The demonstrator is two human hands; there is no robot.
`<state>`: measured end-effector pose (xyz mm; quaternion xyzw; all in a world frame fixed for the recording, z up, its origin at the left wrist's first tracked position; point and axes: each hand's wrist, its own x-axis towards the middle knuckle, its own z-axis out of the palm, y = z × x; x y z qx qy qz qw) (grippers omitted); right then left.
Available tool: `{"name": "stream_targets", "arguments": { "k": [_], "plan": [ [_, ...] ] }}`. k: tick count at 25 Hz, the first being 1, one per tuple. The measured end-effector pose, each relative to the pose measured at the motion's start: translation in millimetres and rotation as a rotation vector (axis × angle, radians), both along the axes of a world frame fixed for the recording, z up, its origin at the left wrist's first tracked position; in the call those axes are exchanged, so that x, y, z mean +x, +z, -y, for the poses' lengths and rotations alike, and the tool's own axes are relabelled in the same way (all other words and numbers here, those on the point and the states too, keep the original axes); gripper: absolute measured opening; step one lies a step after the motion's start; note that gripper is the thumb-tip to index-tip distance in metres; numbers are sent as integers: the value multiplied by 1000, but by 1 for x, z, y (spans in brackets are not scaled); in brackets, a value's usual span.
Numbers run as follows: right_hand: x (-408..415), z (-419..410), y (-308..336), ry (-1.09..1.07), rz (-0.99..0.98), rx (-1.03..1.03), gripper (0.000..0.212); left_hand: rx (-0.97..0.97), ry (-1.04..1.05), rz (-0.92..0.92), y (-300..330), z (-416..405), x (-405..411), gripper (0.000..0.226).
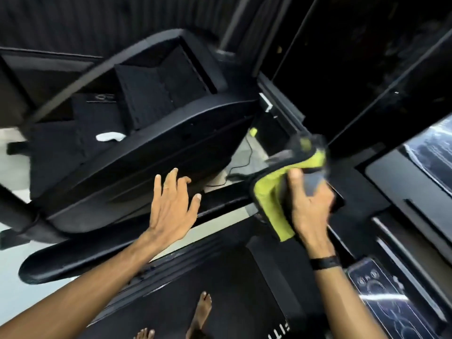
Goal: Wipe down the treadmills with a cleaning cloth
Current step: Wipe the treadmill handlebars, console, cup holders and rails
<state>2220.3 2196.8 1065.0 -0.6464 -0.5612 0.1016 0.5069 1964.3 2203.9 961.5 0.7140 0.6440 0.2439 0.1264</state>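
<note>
My right hand point(308, 204) grips a yellow-green and grey cleaning cloth point(271, 194), bunched against the black frame of the treadmill I stand on, near its console corner. The cloth's upper end is blurred. My left hand point(171, 204) is spread flat with straight fingers, hovering at or touching the black handrail point(220, 204) that runs between the two machines. A neighbouring black treadmill point(146, 148) fills the left and centre, seen from above at a tilt. The belt point(220, 289) of my treadmill lies below, with my bare feet on it.
A glossy control panel point(381, 297) with buttons sits at the lower right, a dark screen point(342, 57) above it. A black cable point(244, 162) trails over the pale floor between the machines. A white cloth point(110, 137) lies on the neighbouring treadmill.
</note>
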Motion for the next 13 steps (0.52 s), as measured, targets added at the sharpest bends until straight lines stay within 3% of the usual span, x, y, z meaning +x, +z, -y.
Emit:
{"name": "stream_targets", "arguments": {
  "k": [3,5,8,13],
  "plan": [
    [-45,-60,-64,343,712,-537,63,-69,117,-115,-13,-12,-12,65],
    [-58,-82,-97,400,914,-604,65,-107,194,-150,-19,-16,-9,66],
    [-60,-118,-114,394,929,-606,69,-123,222,-225,-25,-21,-6,61],
    [-66,-182,-134,534,816,-917,50,-85,311,-287,-22,-18,-1,57]
  ]
}}
